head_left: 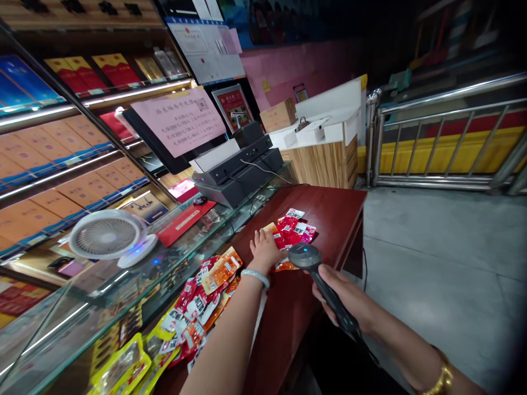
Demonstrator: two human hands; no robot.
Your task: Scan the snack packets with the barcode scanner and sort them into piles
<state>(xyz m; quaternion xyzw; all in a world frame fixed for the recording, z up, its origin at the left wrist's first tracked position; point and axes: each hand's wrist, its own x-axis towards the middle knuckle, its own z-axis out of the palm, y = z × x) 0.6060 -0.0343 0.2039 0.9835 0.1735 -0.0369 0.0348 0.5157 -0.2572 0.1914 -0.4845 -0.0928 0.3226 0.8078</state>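
My right hand [343, 293] is wrapped round the handle of a dark grey barcode scanner [305, 255], which has a small blue light on its head. The scanner's head points left, over an orange snack packet [285, 266] that it partly hides. My left hand [265, 250], with a pale bangle at the wrist, lies palm down with its fingers spread, beside a small group of red and pink snack packets [291, 229]. Whether it touches them I cannot tell. Left of my forearm is a heap of red, orange and white packets [201, 299], with yellow packets [123, 365] nearest me.
The red-brown desk [329, 211] adjoins a glass display counter [102, 307]. On the counter stand a white fan [109, 235], a red folder [185, 222], and a dark till machine [239, 170]. A pink sign [179, 122] covers a screen. A metal railing [448, 137] stands right.
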